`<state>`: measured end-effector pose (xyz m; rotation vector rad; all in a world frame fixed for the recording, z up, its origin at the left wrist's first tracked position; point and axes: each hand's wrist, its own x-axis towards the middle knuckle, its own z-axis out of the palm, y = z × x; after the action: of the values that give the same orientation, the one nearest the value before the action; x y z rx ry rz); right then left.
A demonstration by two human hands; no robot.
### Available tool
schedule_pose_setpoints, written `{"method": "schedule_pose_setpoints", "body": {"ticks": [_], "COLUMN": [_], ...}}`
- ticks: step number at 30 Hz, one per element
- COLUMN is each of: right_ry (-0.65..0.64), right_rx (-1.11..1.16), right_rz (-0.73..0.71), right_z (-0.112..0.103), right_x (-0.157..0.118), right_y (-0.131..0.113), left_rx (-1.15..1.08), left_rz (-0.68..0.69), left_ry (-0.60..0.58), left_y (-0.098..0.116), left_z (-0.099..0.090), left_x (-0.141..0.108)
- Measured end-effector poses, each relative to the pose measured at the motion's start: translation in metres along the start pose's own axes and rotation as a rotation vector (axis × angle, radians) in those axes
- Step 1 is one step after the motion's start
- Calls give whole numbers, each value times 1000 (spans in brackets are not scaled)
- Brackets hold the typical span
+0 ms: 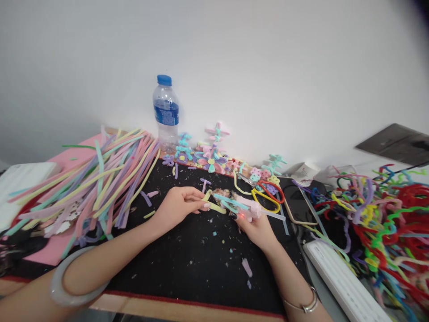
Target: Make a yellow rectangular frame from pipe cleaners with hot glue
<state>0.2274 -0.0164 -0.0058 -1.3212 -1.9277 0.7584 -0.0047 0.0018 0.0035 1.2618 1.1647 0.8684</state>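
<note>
My left hand [181,203] pinches a short, bent yellow pipe cleaner [216,208] between thumb and fingertips. My right hand [258,230] is closed around a pale pink hot glue gun [250,206]. A small red light glows near my right thumb, and a clear glue stick [273,215] sticks out of the gun's back. The gun's front end points left, close to the yellow piece; whether they touch I cannot tell. Aqua pipe cleaner strips [231,201] lie along the gun's front, partly covering it. Scissors [264,199] with yellow and red handles lie just behind my right hand.
Straight pastel pipe cleaners [114,179] are heaped at left. A water bottle [166,114] stands by the wall beside finished pipe cleaner flowers [211,161]. A phone [300,205], a white power strip [345,281] and tangled bright pipe cleaners [385,223] are at right. Scraps dot the black mat [201,264].
</note>
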Motion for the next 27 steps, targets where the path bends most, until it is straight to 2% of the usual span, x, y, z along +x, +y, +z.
{"method": "schedule_pose_setpoints", "body": {"ticks": [13, 17, 20, 27], "right_ry": [-23, -6, 40, 234], "right_rx": [-45, -115, -205, -281], "right_rz": [-18, -74, -112, -39], "right_z": [-1, -4, -6, -14], "right_x": [1, 3, 6, 9], "right_y": [-1, -3, -3, 0], "left_rx": [13, 1, -20, -94], "left_rz": [15, 3, -16, -57], "left_ry": [2, -7, 2, 4], "left_y": [0, 1, 1, -3], "left_z": [0, -1, -1, -3], "left_x": [0, 0, 1, 3]}}
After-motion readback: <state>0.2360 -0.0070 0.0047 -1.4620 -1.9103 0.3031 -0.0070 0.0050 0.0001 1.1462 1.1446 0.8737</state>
